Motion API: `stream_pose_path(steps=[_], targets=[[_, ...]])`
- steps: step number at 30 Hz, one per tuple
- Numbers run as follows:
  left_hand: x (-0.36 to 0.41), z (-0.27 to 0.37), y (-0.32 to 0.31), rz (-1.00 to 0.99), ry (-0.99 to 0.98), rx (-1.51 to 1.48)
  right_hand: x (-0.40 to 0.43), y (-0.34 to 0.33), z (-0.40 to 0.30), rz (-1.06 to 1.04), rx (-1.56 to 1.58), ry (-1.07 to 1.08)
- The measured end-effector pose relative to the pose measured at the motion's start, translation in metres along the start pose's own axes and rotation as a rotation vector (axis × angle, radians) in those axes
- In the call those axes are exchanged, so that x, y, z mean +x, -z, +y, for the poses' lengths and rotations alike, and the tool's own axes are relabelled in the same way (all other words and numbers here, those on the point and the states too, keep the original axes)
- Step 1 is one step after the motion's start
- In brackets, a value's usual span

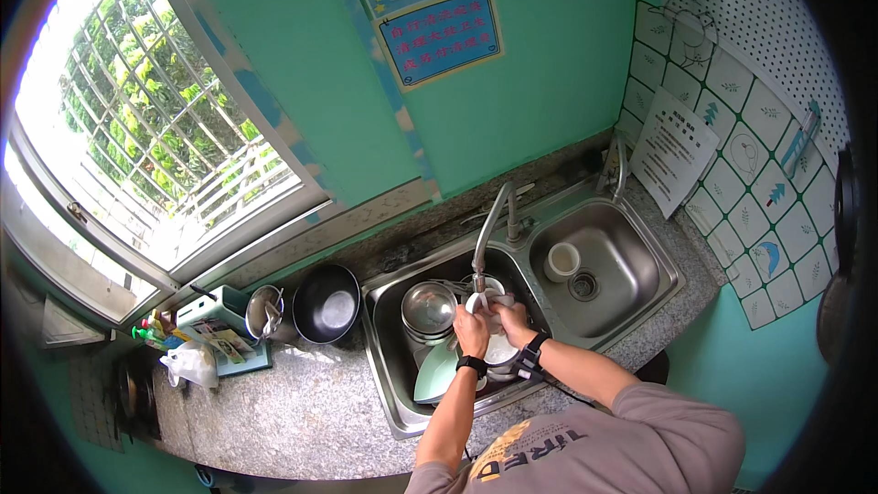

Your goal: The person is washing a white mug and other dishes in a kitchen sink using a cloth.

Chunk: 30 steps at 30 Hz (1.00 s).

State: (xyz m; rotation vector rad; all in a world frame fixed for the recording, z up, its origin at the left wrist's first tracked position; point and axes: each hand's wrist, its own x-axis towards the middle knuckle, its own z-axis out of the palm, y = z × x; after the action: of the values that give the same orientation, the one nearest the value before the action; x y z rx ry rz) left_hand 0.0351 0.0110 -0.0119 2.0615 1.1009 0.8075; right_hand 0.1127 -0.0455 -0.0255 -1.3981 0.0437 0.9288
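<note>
My left hand [471, 331] and my right hand [516, 324] meet over the left sink basin, both gripping a small white dish [475, 301]. It looks like a bowl or cup, and my fingers partly cover it. Right above it is the spout of the curved metal faucet [485, 237]. Left of my left hand, a shiny metal bowl [429, 307] rests on stacked dishes. A pale green dish [435, 376] leans below it, near my left wrist. Under my hands lies a white bowl [499, 351], with more dishes partly hidden around it.
The right basin [627, 247] holds a white cup [562, 262] beside its drain. Left of the sink, a black wok [326, 303] and a metal lid [264, 312] stand against the wall. Farther left are a green appliance [212, 310] and a white plastic bag [190, 364] on the granite counter [295, 418].
</note>
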Motion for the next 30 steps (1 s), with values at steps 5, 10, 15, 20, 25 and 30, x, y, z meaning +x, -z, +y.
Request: stream_pose_path(steps=[5, 10, 15, 20, 25, 30], targets=[[-0.019, -0.014, -0.020, -0.006, 0.349, -0.318, 0.034, 0.020, 0.033, -0.268, 0.246, -0.188], [-0.012, -0.020, 0.001, -0.297, 0.142, 0.059, 0.018, 0.017, -0.008, -0.272, -1.000, 0.845], [-0.011, -0.013, 0.014, -0.572, 0.279, -0.104, 0.004, 0.014, -0.035, -0.518, -1.430, 1.257], [-0.013, -0.025, 0.004, -0.428, 0.217, -0.218, 0.001, 0.010, -0.051, -0.570, -1.085, 1.451], [-0.010, 0.001, -0.008, -0.224, 0.536, -0.556, 0.022, 0.003, -0.023, -0.102, -0.337, 0.736], [-0.013, -0.030, -0.036, 0.096, 0.325, -0.333, 0.026, 0.007, 0.026, -0.377, 0.300, -0.232]])
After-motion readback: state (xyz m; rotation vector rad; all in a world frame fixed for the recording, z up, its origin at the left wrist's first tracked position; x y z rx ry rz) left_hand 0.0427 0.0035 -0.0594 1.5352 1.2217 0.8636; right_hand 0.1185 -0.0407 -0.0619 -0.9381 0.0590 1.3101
